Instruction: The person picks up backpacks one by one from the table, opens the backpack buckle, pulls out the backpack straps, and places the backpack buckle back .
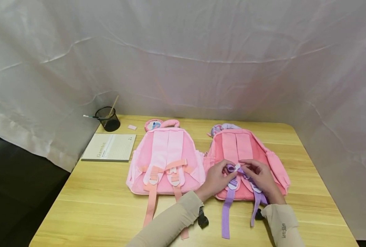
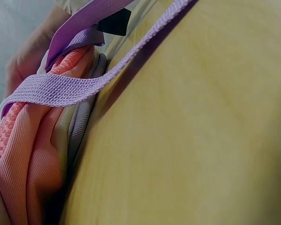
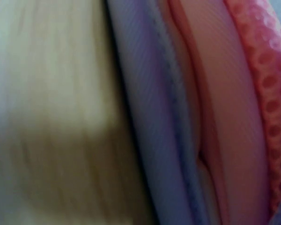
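A coral-pink backpack (image 1: 244, 142) lies on the table with its shoulder straps facing up. Over its lower middle, a purple chest strap (image 1: 231, 168) with a white buckle (image 1: 237, 167) is between both hands. My left hand (image 1: 216, 179) pinches the looped purple webbing on the left of the buckle. From the other side, my right hand (image 1: 261, 175) grips the strap at the buckle's right end; its fingers partly hide the webbing. Purple webbing tails (image 2: 51, 89) hang over the backpack's bottom edge in the left wrist view. The right wrist view shows the backpack's side (image 3: 229, 117), blurred.
Left of it lies a light pink backpack (image 1: 167, 147) with orange straps, its chest strap lying across the shoulder straps. Farther left are a Gambit notebook (image 1: 109, 147), a pink eraser (image 1: 132, 127) and a black mesh pen cup (image 1: 111, 124). Pale sheeting (image 1: 183, 68) surrounds the table.
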The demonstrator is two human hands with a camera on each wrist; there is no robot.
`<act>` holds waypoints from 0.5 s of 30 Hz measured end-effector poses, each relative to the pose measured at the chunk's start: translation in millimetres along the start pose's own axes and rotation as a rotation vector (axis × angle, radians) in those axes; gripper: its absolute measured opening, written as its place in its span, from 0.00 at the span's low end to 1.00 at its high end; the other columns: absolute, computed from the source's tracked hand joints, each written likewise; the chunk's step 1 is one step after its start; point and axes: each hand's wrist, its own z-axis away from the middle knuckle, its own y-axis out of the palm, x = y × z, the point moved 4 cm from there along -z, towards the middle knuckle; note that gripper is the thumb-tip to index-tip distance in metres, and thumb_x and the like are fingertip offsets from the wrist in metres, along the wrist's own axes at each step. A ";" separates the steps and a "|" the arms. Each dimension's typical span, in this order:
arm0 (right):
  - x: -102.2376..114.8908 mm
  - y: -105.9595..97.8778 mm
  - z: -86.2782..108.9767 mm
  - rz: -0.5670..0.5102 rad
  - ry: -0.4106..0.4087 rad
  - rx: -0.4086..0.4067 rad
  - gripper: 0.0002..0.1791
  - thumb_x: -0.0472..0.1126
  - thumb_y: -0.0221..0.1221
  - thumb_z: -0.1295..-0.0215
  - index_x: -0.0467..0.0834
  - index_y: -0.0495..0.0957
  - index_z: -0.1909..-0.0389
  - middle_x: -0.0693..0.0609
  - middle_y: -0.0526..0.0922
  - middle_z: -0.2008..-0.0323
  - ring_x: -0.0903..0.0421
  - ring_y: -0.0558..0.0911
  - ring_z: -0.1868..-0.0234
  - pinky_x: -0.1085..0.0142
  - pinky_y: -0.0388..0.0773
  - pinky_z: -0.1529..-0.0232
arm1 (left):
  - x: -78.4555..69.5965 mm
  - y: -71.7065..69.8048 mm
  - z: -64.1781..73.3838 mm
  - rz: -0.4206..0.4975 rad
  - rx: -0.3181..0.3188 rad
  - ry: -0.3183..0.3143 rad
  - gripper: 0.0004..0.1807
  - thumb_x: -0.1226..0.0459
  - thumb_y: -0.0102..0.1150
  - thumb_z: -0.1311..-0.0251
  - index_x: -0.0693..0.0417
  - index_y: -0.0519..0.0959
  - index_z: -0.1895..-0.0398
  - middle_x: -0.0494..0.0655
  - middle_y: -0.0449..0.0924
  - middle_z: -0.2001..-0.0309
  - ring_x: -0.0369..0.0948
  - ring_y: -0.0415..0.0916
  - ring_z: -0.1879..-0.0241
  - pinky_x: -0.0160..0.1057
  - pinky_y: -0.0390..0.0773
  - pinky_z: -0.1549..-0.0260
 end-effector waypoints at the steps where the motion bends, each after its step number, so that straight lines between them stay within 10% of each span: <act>1: 0.2 0.4 -0.2 0.006 0.000 0.004 0.15 0.31 0.60 0.27 0.32 0.80 0.43 0.60 0.87 0.63 0.68 0.81 0.65 0.74 0.77 0.64 | -0.2 -0.2 0.0 -0.013 0.001 0.007 0.14 0.55 0.68 0.33 0.42 0.81 0.47 0.34 0.80 0.65 0.25 0.69 0.69 0.24 0.70 0.68; 15: 0.1 3.7 0.2 0.121 0.059 0.029 0.12 0.36 0.65 0.30 0.39 0.84 0.48 0.62 0.87 0.61 0.67 0.83 0.62 0.74 0.78 0.59 | -0.6 2.2 -2.2 -0.103 0.020 0.051 0.15 0.53 0.70 0.35 0.42 0.81 0.48 0.34 0.77 0.68 0.26 0.70 0.69 0.22 0.67 0.67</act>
